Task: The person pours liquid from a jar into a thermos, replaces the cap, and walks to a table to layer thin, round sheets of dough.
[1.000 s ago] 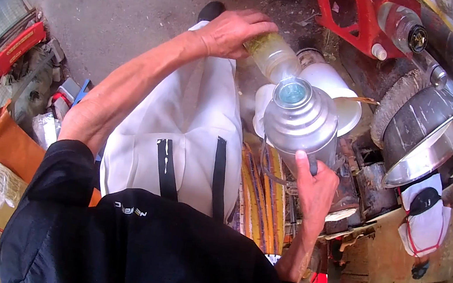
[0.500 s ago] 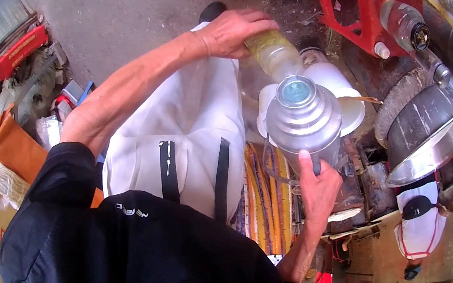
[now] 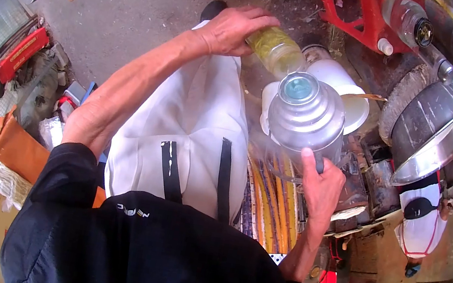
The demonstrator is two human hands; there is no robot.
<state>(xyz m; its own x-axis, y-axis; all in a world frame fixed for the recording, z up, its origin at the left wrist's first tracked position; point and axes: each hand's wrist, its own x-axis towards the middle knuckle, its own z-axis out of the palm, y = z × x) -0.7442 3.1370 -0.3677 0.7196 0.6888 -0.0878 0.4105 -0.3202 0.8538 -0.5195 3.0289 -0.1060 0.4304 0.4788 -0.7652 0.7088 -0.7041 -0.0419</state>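
Note:
My left hand [image 3: 235, 29] is wrapped round a clear jar [image 3: 276, 50] with yellow-green contents, tilted so that its mouth faces down and right. That mouth is close to the opening of a silvery thermos flask [image 3: 307, 116] with a stepped top and a pale blue-green neck. My right hand [image 3: 320, 183] grips the flask's handle, thumb on top. A white container [image 3: 337, 79] lies behind the flask, with a thin brown stick across its rim. Whether liquid flows between jar and flask cannot be made out.
A metal pot [image 3: 435, 136] stands at the right, beside a red plastic stool [image 3: 356, 14] and a glass jar [image 3: 405, 22]. Striped slats [image 3: 270, 202] lie below the flask. On the left are an orange-brown sheet [image 3: 18, 147] and a red box [image 3: 22, 54].
The jar in my left hand shows more yellow-green in its body and has shifted slightly. The flask has moved very slightly right. Both grips are unchanged.

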